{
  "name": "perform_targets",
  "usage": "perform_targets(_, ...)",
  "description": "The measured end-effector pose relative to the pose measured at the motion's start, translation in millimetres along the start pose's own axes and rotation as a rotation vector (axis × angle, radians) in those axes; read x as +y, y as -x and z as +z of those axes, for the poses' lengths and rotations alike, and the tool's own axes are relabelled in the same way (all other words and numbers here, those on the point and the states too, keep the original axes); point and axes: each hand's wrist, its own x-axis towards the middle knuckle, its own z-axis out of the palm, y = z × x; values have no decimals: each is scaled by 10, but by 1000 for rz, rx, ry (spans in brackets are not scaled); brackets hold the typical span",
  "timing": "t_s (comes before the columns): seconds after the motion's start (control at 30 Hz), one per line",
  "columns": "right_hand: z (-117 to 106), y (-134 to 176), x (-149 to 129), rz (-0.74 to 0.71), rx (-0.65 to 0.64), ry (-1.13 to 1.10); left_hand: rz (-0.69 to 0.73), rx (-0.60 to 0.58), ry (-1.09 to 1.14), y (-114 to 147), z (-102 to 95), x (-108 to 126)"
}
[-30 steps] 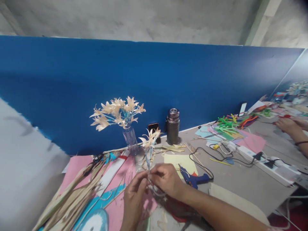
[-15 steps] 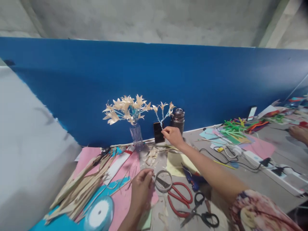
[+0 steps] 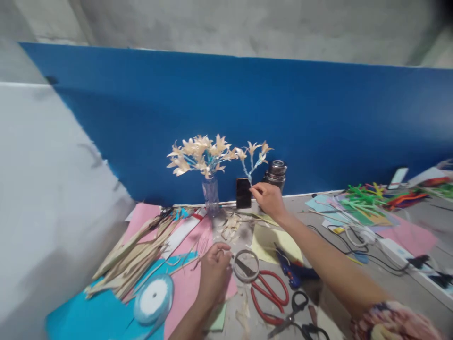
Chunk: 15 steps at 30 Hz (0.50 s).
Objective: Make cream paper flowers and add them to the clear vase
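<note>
My right hand (image 3: 269, 200) pinches the lower stem of a small flower sprig (image 3: 252, 163), which has three cream, straw-like blooms on pale blue wrapped stems. It stands upright before the blue partition. To its left, a clear plastic bottle (image 3: 211, 196) holds a bunch of similar cream flowers (image 3: 201, 153). Over the pink paper, my left hand (image 3: 214, 269) has loosely bent fingers, with nothing visible in them. Just right of that hand lies a tape roll (image 3: 247, 251), overlapping red-handled scissors (image 3: 271, 295). Black-handled scissors (image 3: 292, 317) lie nearer to me.
Dried husk strips (image 3: 132, 250) and a pale blue ribbon spool (image 3: 154, 297) lie at left. Behind my right hand stand a phone (image 3: 243, 193) and a metal flask (image 3: 276, 174). A blue glue gun (image 3: 292, 271), cables and a power strip (image 3: 396, 252) are at right.
The view has shifted, so things appear farther right. My right hand still holds the sprig upright near the bunch. The left hand's thumb and forefinger look slightly more apart.
</note>
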Motion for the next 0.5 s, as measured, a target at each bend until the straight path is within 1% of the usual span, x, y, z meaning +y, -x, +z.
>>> perform_targets(0.07, 47, 105, -159, -44, -13, -44, 40, 18, -67, 15, 13, -5)
perform_targets(0.13, 147, 271, -340, -136, -52, -90, 86, 7, -155, 19, 10, -47)
perform_targets(0.23, 348, 509, -606, -252, -220, -67, 215, -75, -298, 33, -4, -125)
perform_targets(0.3, 484, 574, -755, -277, -339, -36, 277, -136, -369, 61, -3, -127)
perform_targets(0.4, 681, 515, -935, -282, -472, -30, 299, -150, -435, 132, -8, 7)
perform_targets(0.43, 752, 474, -990, -283, -501, -35, 317, -142, -453, 162, -21, 80)
perform_targets(0.5, 908, 396, -1103, -284, -544, -48, 377, -171, -482, 228, -81, 231)
